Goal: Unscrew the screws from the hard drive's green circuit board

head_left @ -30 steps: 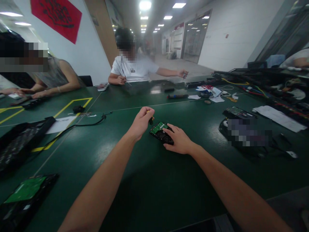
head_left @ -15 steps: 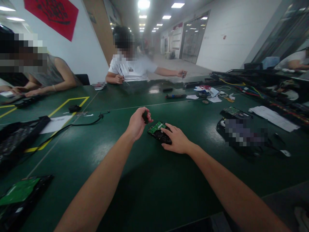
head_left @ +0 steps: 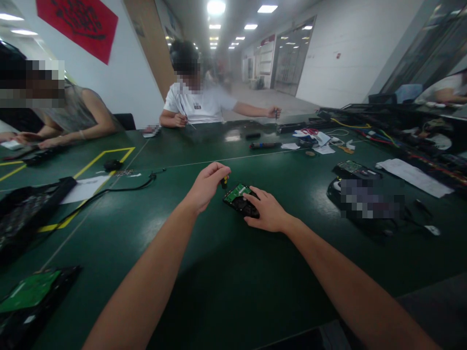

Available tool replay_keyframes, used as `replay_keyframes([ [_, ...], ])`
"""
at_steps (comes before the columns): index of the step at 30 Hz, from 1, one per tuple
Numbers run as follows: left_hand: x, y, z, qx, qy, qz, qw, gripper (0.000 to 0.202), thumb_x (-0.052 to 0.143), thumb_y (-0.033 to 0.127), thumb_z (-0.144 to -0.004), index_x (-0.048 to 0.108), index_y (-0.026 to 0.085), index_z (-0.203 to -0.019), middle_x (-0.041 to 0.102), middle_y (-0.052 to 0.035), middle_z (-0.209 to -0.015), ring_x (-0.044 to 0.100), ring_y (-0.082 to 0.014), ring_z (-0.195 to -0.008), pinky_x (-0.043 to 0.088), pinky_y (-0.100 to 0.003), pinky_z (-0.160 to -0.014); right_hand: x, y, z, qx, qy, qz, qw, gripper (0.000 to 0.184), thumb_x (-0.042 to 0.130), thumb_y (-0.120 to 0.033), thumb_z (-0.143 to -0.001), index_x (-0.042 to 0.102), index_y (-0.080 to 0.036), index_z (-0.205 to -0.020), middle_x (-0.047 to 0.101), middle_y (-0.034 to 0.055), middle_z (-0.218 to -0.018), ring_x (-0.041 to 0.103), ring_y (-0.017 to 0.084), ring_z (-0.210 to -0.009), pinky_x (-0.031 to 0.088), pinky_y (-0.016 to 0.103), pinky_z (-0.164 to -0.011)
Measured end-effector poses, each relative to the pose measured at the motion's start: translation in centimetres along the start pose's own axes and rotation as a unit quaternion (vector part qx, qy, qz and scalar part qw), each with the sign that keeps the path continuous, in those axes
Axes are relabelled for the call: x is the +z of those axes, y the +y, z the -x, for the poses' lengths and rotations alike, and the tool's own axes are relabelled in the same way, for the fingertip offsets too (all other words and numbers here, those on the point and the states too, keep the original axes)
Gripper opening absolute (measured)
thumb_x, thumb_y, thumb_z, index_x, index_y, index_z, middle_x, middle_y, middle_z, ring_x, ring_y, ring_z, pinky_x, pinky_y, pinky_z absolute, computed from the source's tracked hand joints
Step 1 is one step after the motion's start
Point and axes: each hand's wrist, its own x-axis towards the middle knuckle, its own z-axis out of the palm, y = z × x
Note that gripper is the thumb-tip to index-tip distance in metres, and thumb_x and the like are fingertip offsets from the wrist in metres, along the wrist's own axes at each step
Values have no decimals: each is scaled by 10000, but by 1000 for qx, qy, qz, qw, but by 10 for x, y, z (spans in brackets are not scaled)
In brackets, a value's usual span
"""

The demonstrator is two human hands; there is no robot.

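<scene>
Near the middle of the table lies a hard drive (head_left: 237, 194), its green circuit board facing up. My right hand (head_left: 268, 211) grips its right side, with thumb and fingers over the edge and top. To the drive's left, my left hand (head_left: 208, 187) is closed around a small screwdriver (head_left: 224, 183) with a black and yellow handle. The screwdriver points down by the drive's left corner; whether its tip touches a screw I cannot tell.
Another green-board drive (head_left: 31, 291) lies at the lower left, near a black casing (head_left: 34, 214) and a black cable (head_left: 105, 192). On the right are a circuit board (head_left: 352, 168), paper (head_left: 414, 176) and dark electronics. A person (head_left: 199, 102) sits across the table (head_left: 233, 282).
My left hand has turned around the screwdriver, and its fingers and thumb now sit differently on the handle. My right hand and the hard drive have stayed in place.
</scene>
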Motion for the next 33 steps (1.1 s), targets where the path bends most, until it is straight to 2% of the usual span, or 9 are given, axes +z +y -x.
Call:
replay_keyframes([
  [2, -1, 1, -1, 5, 13, -10, 1000, 206, 759, 392, -877, 725, 203, -803, 673, -43, -869, 593, -178, -821, 465, -295, -745, 0, 0, 0, 1, -4, -1, 1000, 833, 697, -619, -901, 456, -235, -1601, 326, 193, -1710, 364, 430, -1547, 320, 648, -1233],
  [7, 1, 2, 0, -31, -8, 29, 999, 245, 723, 437, -890, 779, 199, -906, 681, -61, -870, 627, -197, -820, 495, -317, -756, -3, 0, 0, 4, -14, -2, 1000, 831, 697, -612, -901, 451, -235, -1600, 312, 197, -1718, 360, 438, -1547, 314, 643, -1236],
  [12, 11, -5, 0, -55, 10, 155, 986, 193, 667, 387, -896, 702, 199, -879, 604, -22, -772, 604, -178, -739, 537, -349, -791, -4, -1, -1, -1, -14, 5, 1000, 845, 703, -605, -896, 449, -213, -1599, 321, 216, -1707, 364, 438, -1546, 307, 633, -1238],
  [15, 17, -9, 0, -47, 15, 187, 981, 203, 640, 390, -914, 631, 209, -824, 526, 7, -704, 545, -156, -679, 541, -338, -792, -2, -1, -2, -4, -10, 4, 1000, 838, 711, -590, -891, 462, -203, -1591, 331, 220, -1702, 376, 434, -1539, 321, 623, -1230],
  [19, 21, -10, 1, -39, 20, 159, 986, 341, 694, 529, -926, 562, 226, -842, 500, 28, -693, 512, -145, -651, 537, -333, -784, 0, 0, -2, -5, 0, 2, 1000, 835, 722, -580, -879, 471, -217, -1587, 336, 204, -1704, 375, 432, -1539, 313, 631, -1233],
  [23, 19, -11, 0, -32, 34, 145, 988, 377, 742, 544, -907, 525, 237, -892, 563, 22, -735, 546, -151, -674, 530, -341, -774, 1, 1, -2, -6, 1, -2, 1000, 843, 721, -589, -879, 463, -224, -1594, 334, 197, -1707, 377, 436, -1536, 322, 638, -1227],
  [28, 9, -14, -4, -16, 28, 78, 996, 328, 729, 508, -921, 595, 220, -838, 625, -19, -810, 585, -169, -738, 486, -320, -739, 0, 1, -2, -4, -6, 4, 1000, 834, 704, -605, -891, 473, -210, -1589, 339, 209, -1700, 378, 442, -1535, 330, 645, -1223],
  [33, 4, -6, -4, 4, 30, 8, 1000, 294, 746, 473, -904, 685, 212, -785, 633, -28, -822, 568, -171, -768, 445, -295, -694, 0, 1, -2, -5, -1, 4, 1000, 838, 698, -614, -894, 465, -217, -1594, 336, 199, -1704, 373, 439, -1537, 329, 639, -1227],
])
